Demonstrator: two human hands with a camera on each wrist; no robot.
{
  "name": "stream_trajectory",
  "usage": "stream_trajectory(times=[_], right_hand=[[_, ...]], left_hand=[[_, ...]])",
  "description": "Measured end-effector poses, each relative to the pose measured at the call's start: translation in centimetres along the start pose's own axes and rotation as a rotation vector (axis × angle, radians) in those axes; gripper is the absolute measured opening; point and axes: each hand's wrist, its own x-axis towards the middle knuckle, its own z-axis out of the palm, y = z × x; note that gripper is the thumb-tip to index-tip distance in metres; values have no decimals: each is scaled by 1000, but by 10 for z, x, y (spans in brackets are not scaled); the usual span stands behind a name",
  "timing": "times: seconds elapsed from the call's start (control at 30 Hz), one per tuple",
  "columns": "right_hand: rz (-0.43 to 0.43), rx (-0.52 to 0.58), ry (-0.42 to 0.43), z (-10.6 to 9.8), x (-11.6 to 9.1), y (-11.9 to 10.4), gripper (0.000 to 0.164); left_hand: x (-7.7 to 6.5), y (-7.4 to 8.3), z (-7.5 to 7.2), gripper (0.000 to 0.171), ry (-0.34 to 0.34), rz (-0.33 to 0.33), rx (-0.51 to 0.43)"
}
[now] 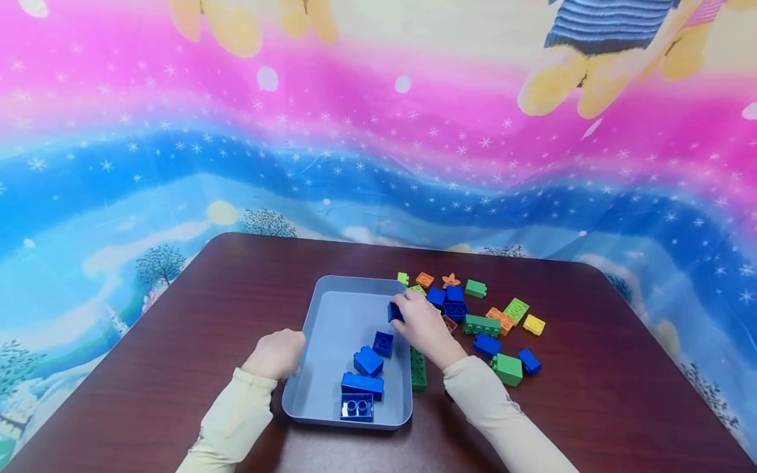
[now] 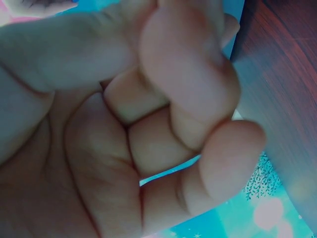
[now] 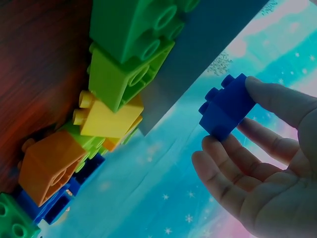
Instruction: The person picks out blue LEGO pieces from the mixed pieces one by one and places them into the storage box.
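My right hand (image 1: 422, 322) pinches a blue toy brick (image 3: 228, 106) between thumb and fingers, above the right side of a grey-blue tray (image 1: 319, 335). Its studs show in the right wrist view. At the tray's left rim, my left hand (image 1: 278, 353) grips the edge with curled fingers; in the left wrist view those fingers (image 2: 188, 64) hide most of the rim. Inside the tray lie several blue bricks, among them a long one (image 1: 362, 385), a tilted one (image 1: 368, 360) and one near the front (image 1: 357, 407).
Right of the tray, loose bricks lie on the brown table (image 1: 591, 407): a long green brick (image 1: 481, 325), a yellow one (image 1: 534, 324), a blue one (image 1: 529, 360) and several others. A green brick (image 1: 418, 368) sits against the tray's right wall. Behind hangs a patterned cloth (image 1: 355, 171).
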Motion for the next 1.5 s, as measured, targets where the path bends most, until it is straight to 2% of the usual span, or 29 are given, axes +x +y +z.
stream_trajectory(times=[0.5,0.7,0.9,1.17,1.5], right_hand=[[-48,-92,-45,12,8,-8,33],[-89,-78,-45,12,12,-13,32],[-99,-97,-81,14,16,-17,33],[-97,-116,-136,19,19,-19,29],[-118,-96,-155,26,18,-18,16]], left_hand=[[2,-1,2,13,10,3,8],[1,-1,2,15,10,2,8],[2,-2,3,15,15,1,7],[2,-3,3,16,10,-4,-5],[1,-2,2,15,2,-14,-14]])
